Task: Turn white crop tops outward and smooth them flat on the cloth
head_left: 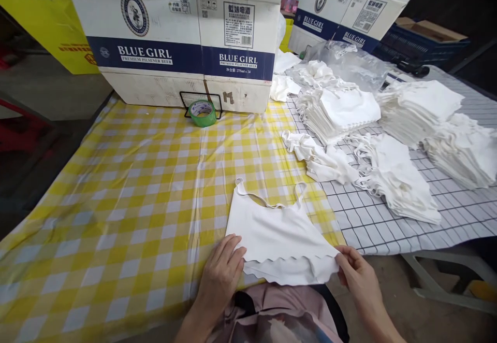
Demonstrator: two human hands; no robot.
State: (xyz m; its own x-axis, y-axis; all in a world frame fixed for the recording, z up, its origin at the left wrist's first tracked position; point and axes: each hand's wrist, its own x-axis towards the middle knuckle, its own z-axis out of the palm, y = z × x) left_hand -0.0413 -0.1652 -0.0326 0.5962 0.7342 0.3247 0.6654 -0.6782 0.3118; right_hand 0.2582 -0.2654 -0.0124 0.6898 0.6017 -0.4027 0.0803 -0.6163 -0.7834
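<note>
A white camisole [275,229] with thin straps and a scalloped hem lies on the yellow checked cloth, its straps pointing away from me. The hem hangs slightly over the near table edge, and its two layers are a little apart. My left hand [223,268] is closed over the lower left corner, fingers bent on the fabric and thumb hidden. At the opposite corner my right hand [357,275] pinches the hem between thumb and fingers.
Stacks of white garments [337,110] and looser piles [399,177] lie on the white grid cloth [462,218] to the right. A green tape roll [202,113] sits by a black wire stand [186,99], before a large beer carton [174,22]. A plastic bag [349,63] lies behind the stacks.
</note>
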